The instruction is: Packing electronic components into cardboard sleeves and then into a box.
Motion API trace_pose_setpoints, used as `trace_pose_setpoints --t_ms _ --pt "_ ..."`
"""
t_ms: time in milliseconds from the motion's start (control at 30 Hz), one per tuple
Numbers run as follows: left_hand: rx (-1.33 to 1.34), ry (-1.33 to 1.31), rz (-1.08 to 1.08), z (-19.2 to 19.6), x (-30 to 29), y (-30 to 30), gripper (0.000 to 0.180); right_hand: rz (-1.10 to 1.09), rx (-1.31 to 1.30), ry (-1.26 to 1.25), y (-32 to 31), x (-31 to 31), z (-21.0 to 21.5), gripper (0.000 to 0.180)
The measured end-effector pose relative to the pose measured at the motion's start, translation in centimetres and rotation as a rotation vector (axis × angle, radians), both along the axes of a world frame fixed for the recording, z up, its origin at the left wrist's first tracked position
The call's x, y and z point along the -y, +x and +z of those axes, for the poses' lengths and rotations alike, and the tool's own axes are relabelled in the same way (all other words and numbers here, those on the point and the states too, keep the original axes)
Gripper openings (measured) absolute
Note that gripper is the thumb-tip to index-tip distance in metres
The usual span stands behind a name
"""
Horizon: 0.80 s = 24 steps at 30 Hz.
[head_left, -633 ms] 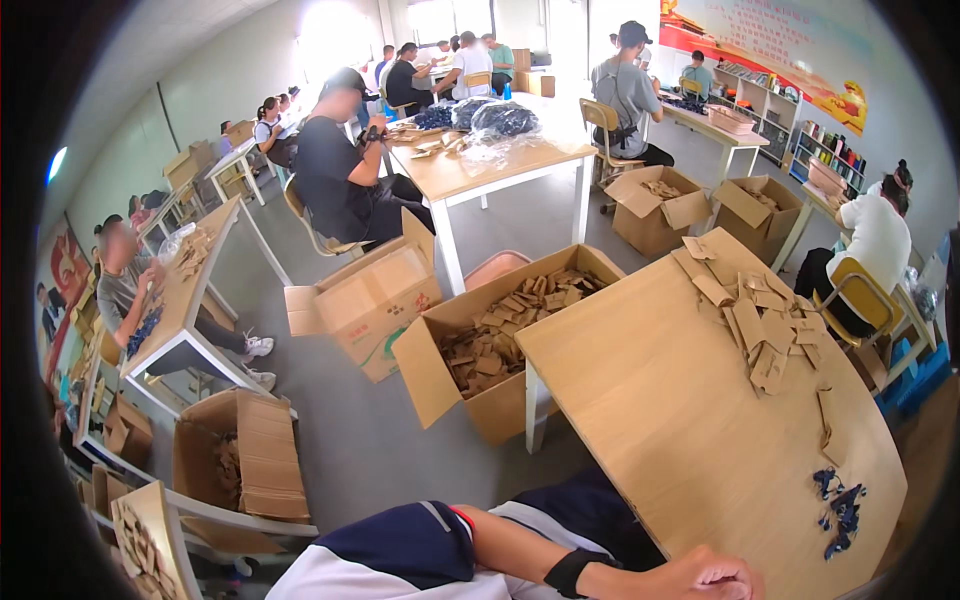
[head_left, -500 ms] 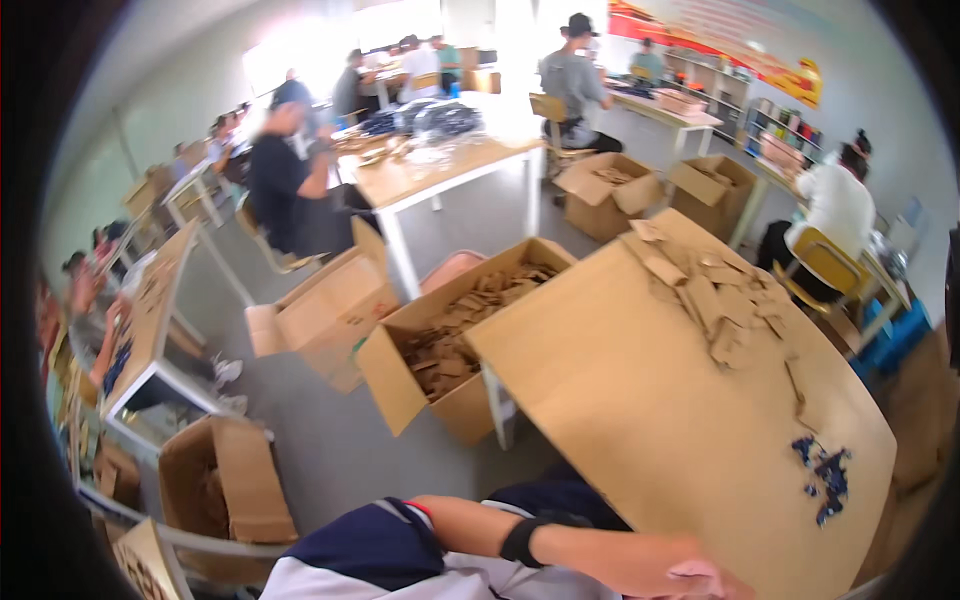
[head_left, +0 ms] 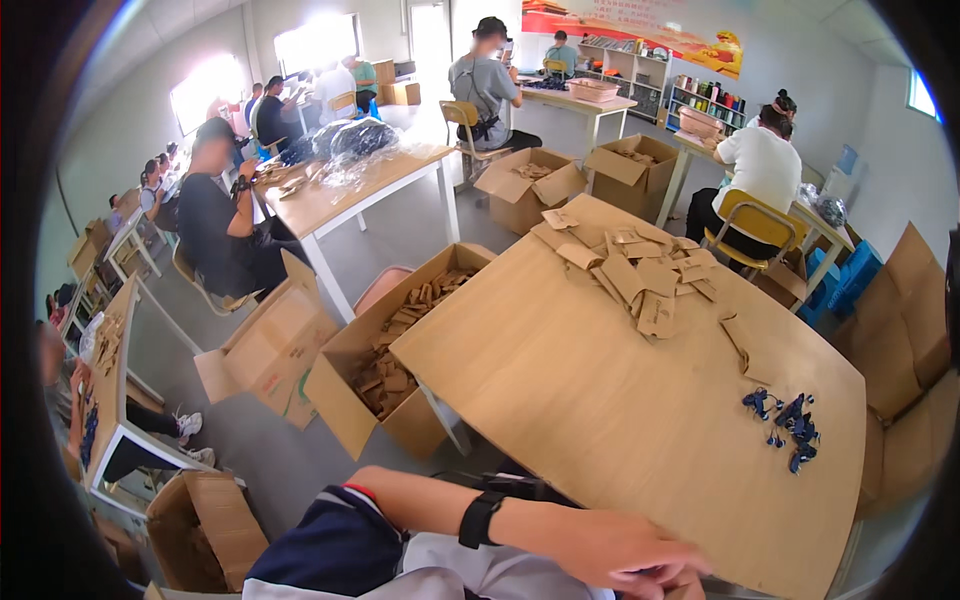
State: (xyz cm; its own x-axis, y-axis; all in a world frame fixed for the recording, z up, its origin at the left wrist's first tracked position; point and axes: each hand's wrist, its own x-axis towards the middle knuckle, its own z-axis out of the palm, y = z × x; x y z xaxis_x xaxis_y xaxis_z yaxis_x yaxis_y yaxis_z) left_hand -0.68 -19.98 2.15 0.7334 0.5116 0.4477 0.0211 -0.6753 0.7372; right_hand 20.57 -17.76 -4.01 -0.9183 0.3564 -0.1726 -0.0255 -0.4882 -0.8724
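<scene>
My left hand (head_left: 605, 545), below a black wristband, is at the table's near edge. Its fingers look bent and closed, partly smeared by motion; whatever they hold is hidden. Against them, at the picture's lower edge, a small part of my right hand (head_left: 685, 588) shows, its fingers mostly out of sight. Beyond both hands stretches the wooden table (head_left: 560, 400). A loose heap of flat brown cardboard packets (head_left: 650, 280) lies at its far end. One long packet (head_left: 740, 347) lies apart, nearer a cluster of small dark blue corded bundles (head_left: 797, 425) on the right.
An open carton (head_left: 330, 405) full of brown cardboard pieces stands against the table's left side. Another carton (head_left: 225, 530) is at lower left. Folded cardboard (head_left: 900, 350) leans at the right. Several people sit at other tables, one in dark clothes (head_left: 225, 220) across to the left.
The view has swung to the right and steadied, so the table and its heap appear further left. My left hand has shifted slightly leftward in the picture and stays close to my right hand.
</scene>
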Motion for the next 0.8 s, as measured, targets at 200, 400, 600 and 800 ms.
trace_pose_setpoints --t_ms 200,400,600,800 --pt "0.143 0.597 0.220 -2.1 -0.2 0.8 0.039 -0.213 -0.183 0.156 -1.6 0.6 -0.7 0.045" --pt "0.115 0.538 0.347 -2.5 -0.5 1.5 0.053 -0.602 -0.341 0.348 -1.0 0.9 -1.4 0.044" --pt "-0.485 0.490 0.402 1.9 -2.3 -1.1 0.091 -1.506 0.116 1.149 7.7 -0.3 -1.5 0.063" --pt "-0.592 0.346 0.861 -1.5 -17.5 -9.5 0.076 -1.969 1.254 1.404 25.4 8.3 -10.7 0.015"
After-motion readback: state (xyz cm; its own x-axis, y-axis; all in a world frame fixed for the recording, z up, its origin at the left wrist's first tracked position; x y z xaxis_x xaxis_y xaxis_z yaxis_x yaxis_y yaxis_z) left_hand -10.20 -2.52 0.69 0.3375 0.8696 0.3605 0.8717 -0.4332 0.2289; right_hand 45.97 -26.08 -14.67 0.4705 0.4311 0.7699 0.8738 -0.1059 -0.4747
